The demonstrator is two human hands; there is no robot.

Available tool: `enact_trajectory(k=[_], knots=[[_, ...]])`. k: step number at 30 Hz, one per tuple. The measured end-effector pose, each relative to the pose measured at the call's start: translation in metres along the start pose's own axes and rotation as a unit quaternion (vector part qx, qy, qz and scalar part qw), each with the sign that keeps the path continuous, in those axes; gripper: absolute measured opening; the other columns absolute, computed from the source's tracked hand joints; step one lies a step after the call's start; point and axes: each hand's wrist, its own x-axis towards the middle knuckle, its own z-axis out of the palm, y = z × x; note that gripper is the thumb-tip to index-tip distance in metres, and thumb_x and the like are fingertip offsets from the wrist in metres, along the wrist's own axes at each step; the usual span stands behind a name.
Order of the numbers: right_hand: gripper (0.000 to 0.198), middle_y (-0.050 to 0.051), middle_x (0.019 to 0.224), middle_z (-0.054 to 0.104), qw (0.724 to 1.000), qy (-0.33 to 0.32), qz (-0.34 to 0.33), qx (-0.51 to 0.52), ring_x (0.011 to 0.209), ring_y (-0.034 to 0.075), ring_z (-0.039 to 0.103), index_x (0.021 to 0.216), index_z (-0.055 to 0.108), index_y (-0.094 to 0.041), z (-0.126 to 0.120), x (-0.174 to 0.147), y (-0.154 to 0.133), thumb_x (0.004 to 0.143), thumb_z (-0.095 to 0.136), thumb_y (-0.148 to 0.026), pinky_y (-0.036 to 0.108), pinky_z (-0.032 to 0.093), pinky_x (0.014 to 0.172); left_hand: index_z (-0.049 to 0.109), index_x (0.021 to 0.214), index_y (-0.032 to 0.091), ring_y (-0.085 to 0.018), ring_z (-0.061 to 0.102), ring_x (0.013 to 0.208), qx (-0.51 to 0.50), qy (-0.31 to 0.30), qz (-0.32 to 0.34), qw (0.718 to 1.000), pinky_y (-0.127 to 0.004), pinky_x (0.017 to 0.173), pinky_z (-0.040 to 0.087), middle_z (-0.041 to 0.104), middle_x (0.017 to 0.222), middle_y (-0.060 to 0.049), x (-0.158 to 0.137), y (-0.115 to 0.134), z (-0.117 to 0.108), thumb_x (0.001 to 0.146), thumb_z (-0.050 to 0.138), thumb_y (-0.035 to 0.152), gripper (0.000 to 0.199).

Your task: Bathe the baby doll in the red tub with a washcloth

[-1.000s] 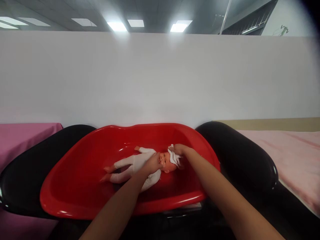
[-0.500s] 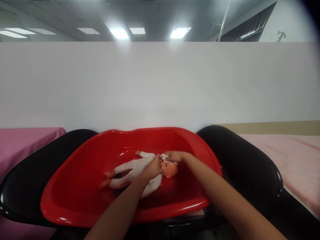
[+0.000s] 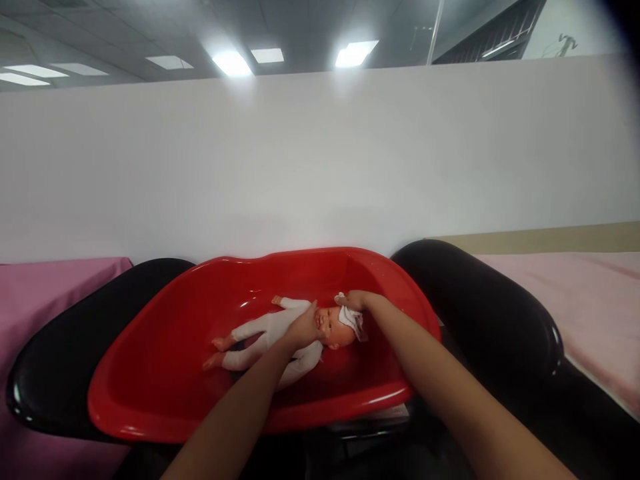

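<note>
A baby doll (image 3: 276, 329) in white clothing lies on its back in a red baby bathtub (image 3: 150, 373), its head toward the right and bare feet toward the left. My left hand (image 3: 303, 328) is wrapped round the doll at its neck and chin, thumb up on the near side of the face. At the top of the head, my right hand (image 3: 353, 300) pinches a small white cloth (image 3: 351, 320), which hangs down against the doll's forehead. Part of the doll's chest is hidden by my left hand and forearm.
Black rounded side panels flank the tub, one at the left (image 3: 65, 353) and one at the right (image 3: 480, 307). A pink-covered surface (image 3: 55, 287) stands at far left, a paler pink one (image 3: 575, 300) at far right. Behind rises a white wall (image 3: 320, 160).
My right hand has moved the cloth from near the doll's face to the top of its head, to the right. My left hand stays at the neck. The camera view has tilted slightly.
</note>
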Motion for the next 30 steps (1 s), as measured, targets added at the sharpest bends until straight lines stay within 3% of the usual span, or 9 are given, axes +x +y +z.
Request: enact_trajectory(k=[3,6,10,14,19,21,25,30], knots=[[0.069,0.017,0.094,0.070,1.000,0.014,-0.012,0.000,0.081,0.026,0.065,0.096,0.069,-0.008,-0.004,-0.003,-0.006,0.085,0.038,-0.069,0.035,0.048,0.078,0.030,0.142,0.008,-0.027,0.057,0.105,0.009,-0.002,0.013,1.000,-0.030,0.087,0.043,0.053,0.132,-0.017,-0.001,-0.002,-0.001,0.060,0.070,0.019,0.092],[0.062,0.013,0.095,0.071,0.995,0.010,-0.092,0.038,0.077,0.021,0.064,0.097,0.070,-0.011,-0.003,-0.007,-0.014,0.086,0.041,-0.065,0.029,0.047,0.072,0.028,0.143,0.008,-0.026,0.057,0.101,0.003,-0.001,0.020,1.000,-0.030,0.083,0.043,0.056,0.129,-0.016,-0.002,-0.001,0.000,0.062,0.071,0.021,0.093],[0.048,0.009,0.101,0.071,0.976,-0.072,-0.191,0.076,0.083,0.018,0.063,0.103,0.068,-0.016,0.001,-0.007,-0.021,0.087,0.049,-0.057,0.026,0.048,0.076,0.015,0.149,0.015,-0.023,0.059,0.096,-0.023,0.000,0.026,0.999,-0.029,0.080,0.044,0.059,0.124,-0.011,-0.003,0.003,0.001,0.062,0.072,0.021,0.104],[0.045,0.007,0.103,0.070,0.988,-0.083,-0.098,0.082,0.084,0.018,0.064,0.108,0.065,-0.019,0.009,-0.005,-0.024,0.084,0.054,-0.055,0.029,0.050,0.077,0.011,0.150,0.015,-0.022,0.059,0.094,-0.019,-0.004,0.032,0.999,-0.028,0.078,0.045,0.061,0.120,-0.010,-0.002,0.003,0.003,0.064,0.072,0.024,0.106],[0.073,0.015,0.067,0.066,0.994,-0.078,0.040,0.069,0.062,0.027,0.063,0.107,0.062,-0.006,0.012,-0.007,-0.016,0.089,0.025,-0.066,0.042,0.051,0.061,0.017,0.149,0.016,-0.026,0.057,0.107,0.030,-0.004,0.027,0.999,-0.030,0.085,0.043,0.055,0.131,-0.013,-0.002,-0.002,0.002,0.061,0.075,0.029,0.106],[0.077,0.015,0.062,0.064,0.993,-0.077,0.062,0.069,0.057,0.027,0.062,0.108,0.061,-0.004,0.010,-0.007,-0.010,0.089,0.020,-0.066,0.042,0.051,0.057,0.019,0.149,0.017,-0.027,0.056,0.108,0.036,-0.001,0.034,0.999,-0.029,0.085,0.043,0.054,0.133,-0.013,-0.003,-0.001,0.001,0.062,0.074,0.029,0.105],[0.064,0.013,0.079,0.069,0.997,-0.042,-0.025,0.052,0.059,0.020,0.061,0.102,0.066,-0.011,0.004,-0.004,-0.005,0.084,0.042,-0.067,0.035,0.050,0.063,0.017,0.150,0.012,-0.026,0.060,0.098,0.042,-0.005,0.035,0.999,-0.029,0.077,0.044,0.059,0.125,-0.013,-0.006,0.004,-0.001,0.063,0.072,0.027,0.104],[0.042,0.007,0.101,0.071,0.973,-0.081,-0.190,0.101,0.079,0.016,0.064,0.105,0.068,-0.019,0.007,0.001,-0.014,0.087,0.049,-0.052,0.028,0.049,0.077,0.008,0.151,0.016,-0.024,0.061,0.093,0.005,-0.008,0.034,0.999,-0.028,0.074,0.045,0.061,0.122,-0.010,-0.007,0.006,0.000,0.064,0.070,0.022,0.107]])
